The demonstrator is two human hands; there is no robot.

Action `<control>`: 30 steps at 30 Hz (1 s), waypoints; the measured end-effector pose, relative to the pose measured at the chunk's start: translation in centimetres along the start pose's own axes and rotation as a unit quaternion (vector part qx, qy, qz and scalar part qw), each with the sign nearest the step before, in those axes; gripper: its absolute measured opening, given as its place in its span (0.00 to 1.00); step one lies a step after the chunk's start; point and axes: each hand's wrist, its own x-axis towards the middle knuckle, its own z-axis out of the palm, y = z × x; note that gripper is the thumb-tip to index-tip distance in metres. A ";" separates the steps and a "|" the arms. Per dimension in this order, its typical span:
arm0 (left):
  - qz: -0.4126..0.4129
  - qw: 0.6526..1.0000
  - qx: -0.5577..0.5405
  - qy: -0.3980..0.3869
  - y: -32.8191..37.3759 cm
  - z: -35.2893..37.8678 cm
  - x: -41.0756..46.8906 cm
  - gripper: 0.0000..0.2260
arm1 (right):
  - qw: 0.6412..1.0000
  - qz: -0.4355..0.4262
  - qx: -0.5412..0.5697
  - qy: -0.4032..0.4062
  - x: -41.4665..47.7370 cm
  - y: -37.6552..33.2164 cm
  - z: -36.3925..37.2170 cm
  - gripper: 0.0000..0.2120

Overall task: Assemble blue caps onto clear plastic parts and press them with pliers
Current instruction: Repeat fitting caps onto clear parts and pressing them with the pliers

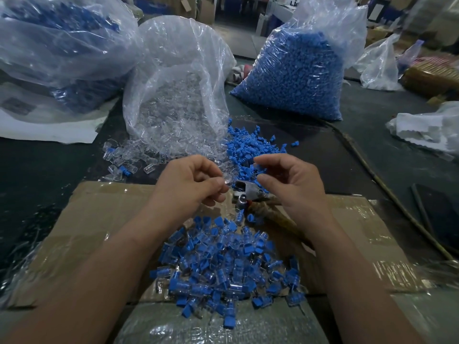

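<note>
While left hand [191, 184] pinches clear part [228, 179], right hand [290, 184] pinches blue cap [257, 168].

Spotted a taped cardboard sheet [99, 207] flat on the dark counter [49, 170], near edge. Behind it, found a bag of clear parts [173, 95], loose clear parts [124, 155] at its mouth, just beside loose blue caps [246, 147]. Further back right, saw a full bag of blue caps [293, 78]; left, a third bag [62, 45] on white paper [49, 130]. Noted a cord [372, 175] along the right.
</note>
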 end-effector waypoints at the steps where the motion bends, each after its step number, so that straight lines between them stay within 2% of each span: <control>1: 0.000 1.000 -0.003 0.002 0.0 0.1 0.0 0.04 | 1.000 -0.009 -0.002 -0.012 -0.1 -0.2 0.3 0.19; 5: 0.004 1.000 0.002 0.010 0.0 0.2 0.0 0.05 | 0.999 -0.037 0.019 -0.026 -0.5 -0.6 1.1 0.19; 9: 0.019 0.999 0.030 0.025 -0.2 0.4 0.1 0.05 | 0.998 -0.025 0.047 -0.032 -0.6 -0.5 1.5 0.18; 25: 0.066 0.994 0.081 0.014 -0.3 1.0 -0.3 0.11 | 0.995 -0.060 -0.067 -0.042 -1.1 -0.5 2.0 0.11; 30: 0.032 0.999 -0.008 -0.008 0.3 0.7 -0.4 0.08 | 0.995 -0.095 -0.029 -0.029 -0.9 -0.6 1.6 0.11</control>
